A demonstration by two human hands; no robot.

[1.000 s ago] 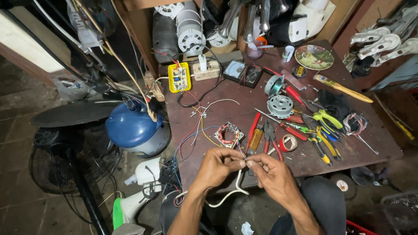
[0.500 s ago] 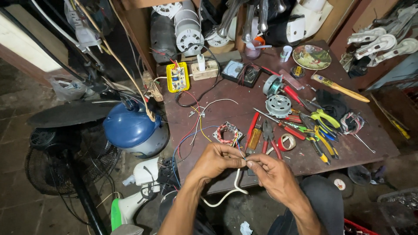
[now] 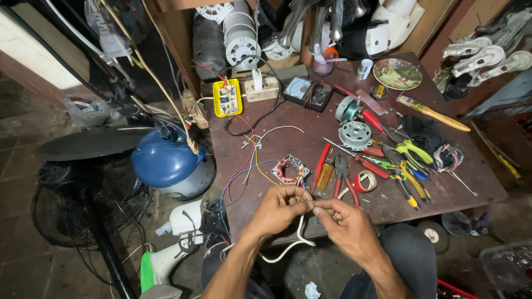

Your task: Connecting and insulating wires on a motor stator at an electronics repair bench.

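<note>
Pinched between the fingertips of the left hand (image 3: 279, 210) and right hand (image 3: 338, 221), both closed on it, the white cable (image 3: 299, 235) end is held just off the bench's (image 3: 288, 138) near edge. Wire ends appear to be twisted or stripped; a steady, fine pinch is judged necessary. A motor winding (image 3: 289, 169) and red pliers (image 3: 343, 177) lie just beyond.

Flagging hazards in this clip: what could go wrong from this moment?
The left hand and right hand pinch thin wire ends at the table edge; these could slip or prick fingertips. The white cable dangling below might snag. Loose coloured wires to the stator coil could drag it.
</note>
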